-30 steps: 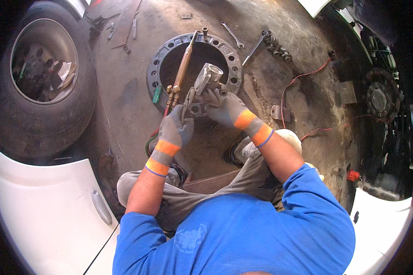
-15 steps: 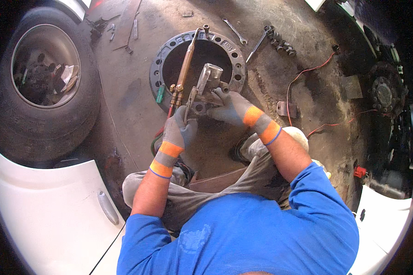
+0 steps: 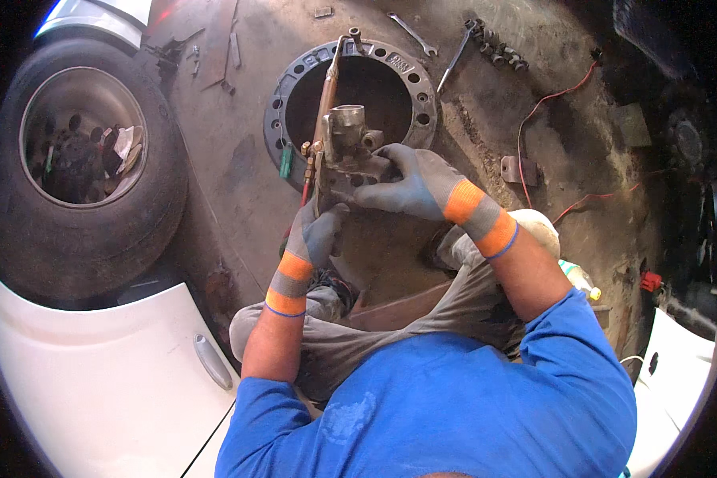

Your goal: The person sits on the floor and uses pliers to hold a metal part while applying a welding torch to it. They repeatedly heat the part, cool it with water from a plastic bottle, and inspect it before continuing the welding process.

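A grey metal casting that looks like a brake caliper point(image 3: 346, 142) is between my two gloved hands, its round bore facing up. My left hand point(image 3: 317, 231) is closed around its lower left side. From the right, my right hand point(image 3: 410, 185) grips its lower edge with thumb and fingers. Behind the caliper a brass-coloured cutting torch point(image 3: 327, 99) lies across a flat steel ring point(image 3: 272, 121) with bolt holes around it. The torch's lower end and hoses are partly hidden by my left hand and the caliper. A green lighter-like item point(image 3: 285, 162) lies at the ring's left.
A large tyre point(image 3: 155, 191) on its rim lies at left, above a white door panel point(image 3: 95, 342). Beyond the ring are a wrench point(image 3: 413, 34), a ratchet-like tool point(image 3: 454, 60) and several dark sockets or nuts point(image 3: 498, 52). A red cord point(image 3: 526, 127) runs along the right floor.
The caliper has turned in my hands, so its bore now stands more upright. My right hand has shifted its hold along the lower edge. The whole view has swung slightly.
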### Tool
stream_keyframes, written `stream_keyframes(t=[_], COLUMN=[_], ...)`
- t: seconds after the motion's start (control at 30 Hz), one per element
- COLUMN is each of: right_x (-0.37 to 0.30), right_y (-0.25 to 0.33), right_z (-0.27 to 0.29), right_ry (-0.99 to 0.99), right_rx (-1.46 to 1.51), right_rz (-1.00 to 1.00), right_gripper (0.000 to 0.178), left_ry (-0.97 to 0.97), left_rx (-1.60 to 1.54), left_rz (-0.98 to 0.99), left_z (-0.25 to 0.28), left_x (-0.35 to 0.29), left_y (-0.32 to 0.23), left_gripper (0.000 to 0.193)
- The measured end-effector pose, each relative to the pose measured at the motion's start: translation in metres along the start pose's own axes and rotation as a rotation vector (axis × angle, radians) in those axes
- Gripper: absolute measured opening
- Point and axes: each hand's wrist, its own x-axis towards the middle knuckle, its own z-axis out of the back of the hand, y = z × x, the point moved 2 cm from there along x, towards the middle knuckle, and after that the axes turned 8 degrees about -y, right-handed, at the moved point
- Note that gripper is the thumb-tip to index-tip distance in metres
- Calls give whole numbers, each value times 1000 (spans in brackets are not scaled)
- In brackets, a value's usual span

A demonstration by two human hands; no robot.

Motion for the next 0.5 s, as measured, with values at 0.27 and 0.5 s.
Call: stream_keyframes(t=[0.27,0.5], right_x=[-6,-5], right_y=[3,0], right_z=[6,7], right_ry=[-115,-141], right_rx=[-118,-130], right_rz=[-22,-31], right_gripper=[73,69], left_ry=[109,164], left_rx=[-44,-41], left_rz=[140,186], left_z=[-8,-8], left_x=[-6,-4], left_y=[1,14], left_gripper=[17,28])
